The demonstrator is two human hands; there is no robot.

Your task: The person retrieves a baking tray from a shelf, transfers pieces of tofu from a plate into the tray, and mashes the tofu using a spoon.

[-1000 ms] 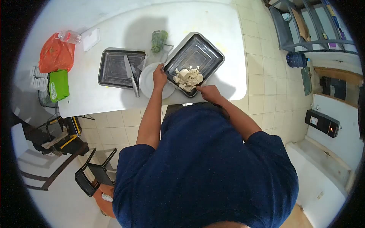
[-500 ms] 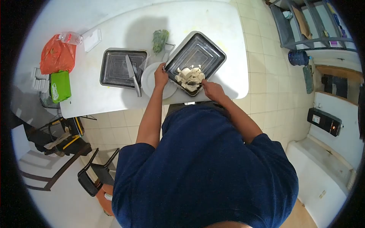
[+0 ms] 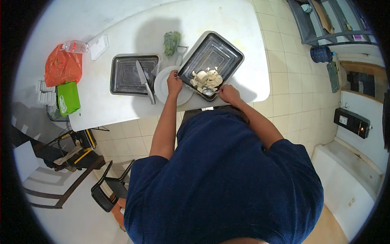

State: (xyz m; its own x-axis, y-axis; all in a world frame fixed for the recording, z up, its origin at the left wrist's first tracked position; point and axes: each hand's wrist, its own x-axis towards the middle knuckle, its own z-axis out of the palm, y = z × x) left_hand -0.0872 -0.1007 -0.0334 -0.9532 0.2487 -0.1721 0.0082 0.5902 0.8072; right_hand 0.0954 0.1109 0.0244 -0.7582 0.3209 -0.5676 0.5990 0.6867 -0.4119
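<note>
My left hand is closed on the left rim of a dark metal tray, which sits at an angle on the table. Pale, crumbled chunks of food, of a kind I cannot make out, lie in the tray's near corner. In my right hand is a metal spoon, its bowl at the near edge of the chunks. A white plate rests beside the tray, partly behind my left forearm. Farther left, a knife lies across the right side of a second metal tray.
Behind the plate are a leafy green bunch and a grey Y-shaped tool. An orange bag, a plastic bottle, a white box and a green pack sit at the table's left. A person's leg shows near a black chair.
The spoon has come nearer to me, from among the chunks to their near edge, and its bowl shows more. My left hand keeps its hold on the tray. The whole view has shifted slightly.
</note>
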